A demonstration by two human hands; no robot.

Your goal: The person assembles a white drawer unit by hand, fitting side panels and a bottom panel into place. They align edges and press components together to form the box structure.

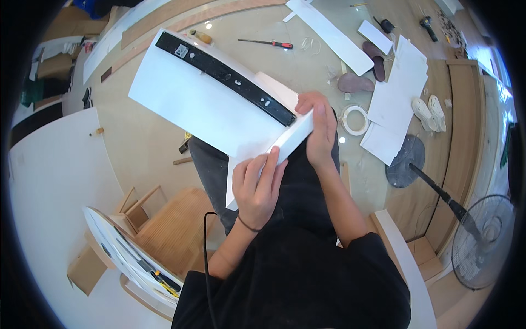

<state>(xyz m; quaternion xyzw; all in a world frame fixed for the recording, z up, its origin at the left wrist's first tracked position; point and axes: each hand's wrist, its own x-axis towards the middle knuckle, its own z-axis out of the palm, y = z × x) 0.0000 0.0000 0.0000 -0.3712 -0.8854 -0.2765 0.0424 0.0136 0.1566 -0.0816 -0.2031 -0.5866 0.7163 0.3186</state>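
Across my lap lies a white drawer-like assembly of flat panels (pixel 203 101), tilted up to the left. A black metal drawer slide (pixel 226 78) with several holes runs along its upper side. At its near right end stands a narrow white panel (pixel 293 134), set crosswise to the slide. My right hand (pixel 319 131) wraps around the upper end of this narrow panel, thumb along its face. On its lower end, my left hand (pixel 256 186) grips with the fingers over the edge. The panel hides part of both hands' fingers.
A red-handled screwdriver (pixel 266 43) and a roll of white tape (pixel 355 120) lie on the floor. White boards (pixel 394 101), dark slippers (pixel 356 83) and white clogs (pixel 429 114) are to the right. A standing fan (pixel 485 241) is at lower right, a wooden stool (pixel 175 225) at left.
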